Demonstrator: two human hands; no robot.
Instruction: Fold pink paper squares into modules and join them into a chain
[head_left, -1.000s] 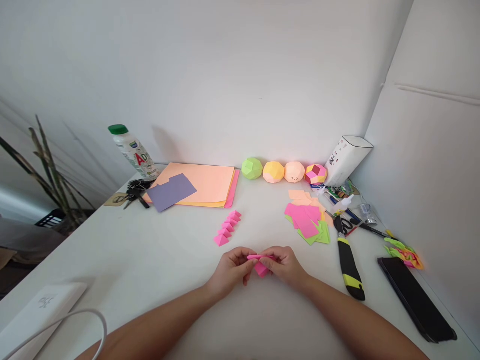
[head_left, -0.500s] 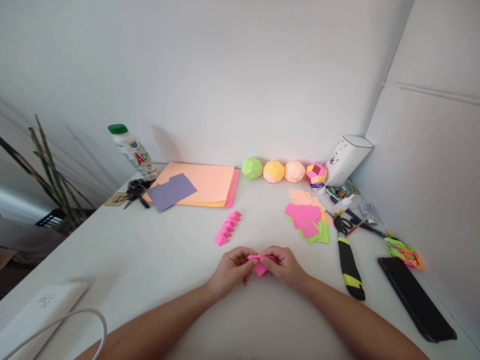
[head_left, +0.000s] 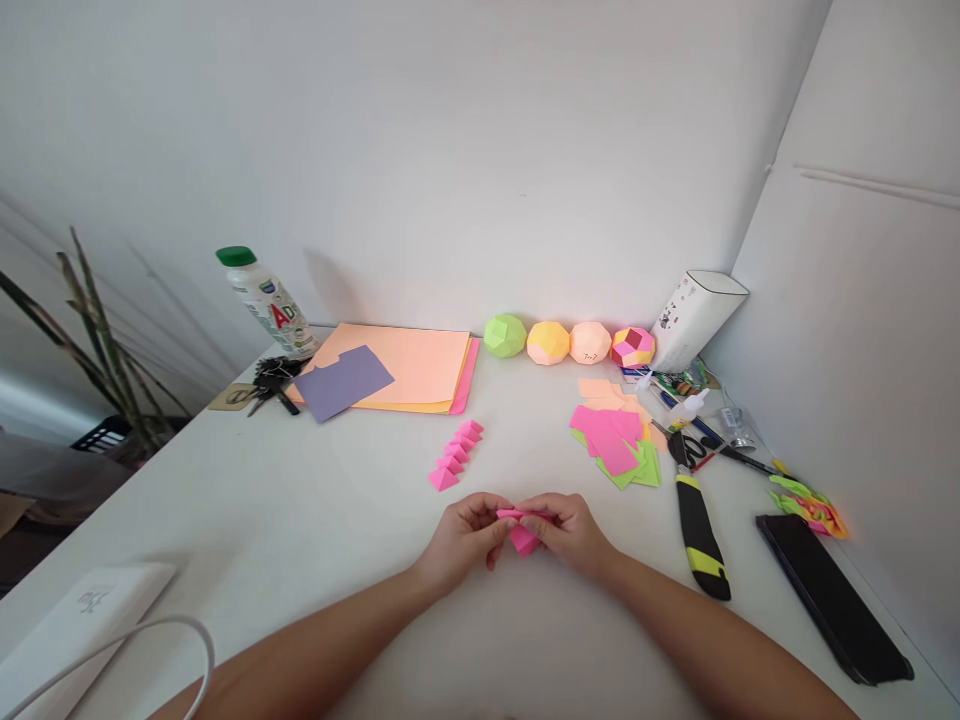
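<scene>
Between both hands, near the front middle of the table, is a folded piece of pink paper (head_left: 525,541). My left hand (head_left: 466,538) pinches its left side between thumb and fingers. On the other side my right hand (head_left: 568,532) grips it the same way, and the two thumbs almost meet. The fingers cover much of the paper. Just beyond my left hand lies a slanting row of small folded pink paper pieces (head_left: 456,456). A pile of pink, green and peach paper cutouts (head_left: 611,437) sits past my right hand.
Several faceted paper balls, one of them green (head_left: 505,336), line the wall. Coloured sheets (head_left: 405,360) with a purple piece (head_left: 343,384), keys (head_left: 276,380) and a bottle (head_left: 270,305) are back left. To the right lie scissors (head_left: 684,448), a black-and-yellow cutter (head_left: 701,535) and a phone (head_left: 832,600).
</scene>
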